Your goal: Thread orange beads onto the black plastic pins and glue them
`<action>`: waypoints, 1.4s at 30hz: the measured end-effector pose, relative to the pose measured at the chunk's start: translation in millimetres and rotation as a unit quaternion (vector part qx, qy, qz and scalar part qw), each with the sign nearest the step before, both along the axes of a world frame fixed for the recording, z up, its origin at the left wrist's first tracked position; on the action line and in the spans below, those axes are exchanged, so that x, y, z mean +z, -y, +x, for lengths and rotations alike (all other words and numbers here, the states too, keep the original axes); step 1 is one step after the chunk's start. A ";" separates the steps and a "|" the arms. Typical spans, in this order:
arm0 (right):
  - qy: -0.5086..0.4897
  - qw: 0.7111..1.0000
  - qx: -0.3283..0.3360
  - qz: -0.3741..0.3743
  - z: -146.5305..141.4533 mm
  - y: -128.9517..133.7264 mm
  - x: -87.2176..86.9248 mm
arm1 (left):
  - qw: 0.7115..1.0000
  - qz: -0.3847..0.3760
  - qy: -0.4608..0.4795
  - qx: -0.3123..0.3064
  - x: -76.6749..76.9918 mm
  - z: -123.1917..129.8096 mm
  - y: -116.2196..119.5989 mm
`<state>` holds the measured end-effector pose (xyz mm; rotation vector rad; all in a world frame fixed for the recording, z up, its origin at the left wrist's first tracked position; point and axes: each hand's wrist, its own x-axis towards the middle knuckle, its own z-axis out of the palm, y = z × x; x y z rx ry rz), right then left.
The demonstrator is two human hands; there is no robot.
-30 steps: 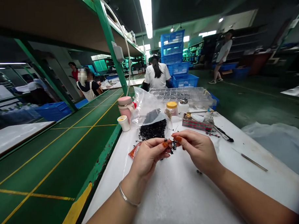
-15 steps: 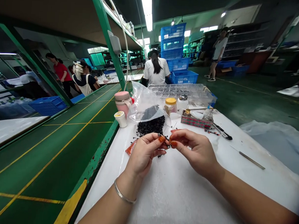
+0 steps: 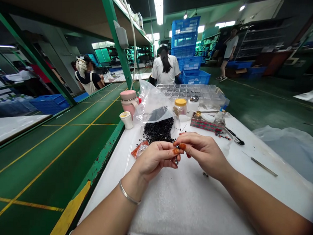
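Head view: left hand (image 3: 153, 158) and right hand (image 3: 208, 153) pinch a small dark piece (image 3: 177, 146) between thumbs and fingers, presumably steadying something so tiny. Black parts (image 3: 158, 129) lie just beyond, on the table's (image 3: 174, 207) far left, likely for short reach.

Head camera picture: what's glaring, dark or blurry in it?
In the head view, the ceiling light glares nearly white; the shelf's underside sits in deep shadow; the right forearm blurs toward the dark corner; the small pieces at the fingertips are too tiny to make out clearly.
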<state>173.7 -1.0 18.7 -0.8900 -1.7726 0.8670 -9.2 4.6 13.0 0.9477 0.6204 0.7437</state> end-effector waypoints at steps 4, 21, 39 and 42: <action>-0.013 1.000 -0.013 -0.024 1.7 -3.4 1.2 | 1.000 -0.013 0.012 0.010 -0.7 -1.6 -2.0; -0.030 0.999 -0.032 -0.029 -2.0 0.1 -3.1 | 0.997 -0.027 0.063 0.026 -4.9 -6.0 -8.1; -0.092 0.984 -0.012 -0.155 5.4 -5.3 -0.4 | 0.993 -0.043 0.105 0.032 -0.9 -4.5 -6.7; -0.086 0.983 0.000 -0.163 4.1 -5.1 0.5 | 0.991 -0.044 0.121 0.046 -1.5 -2.7 -6.1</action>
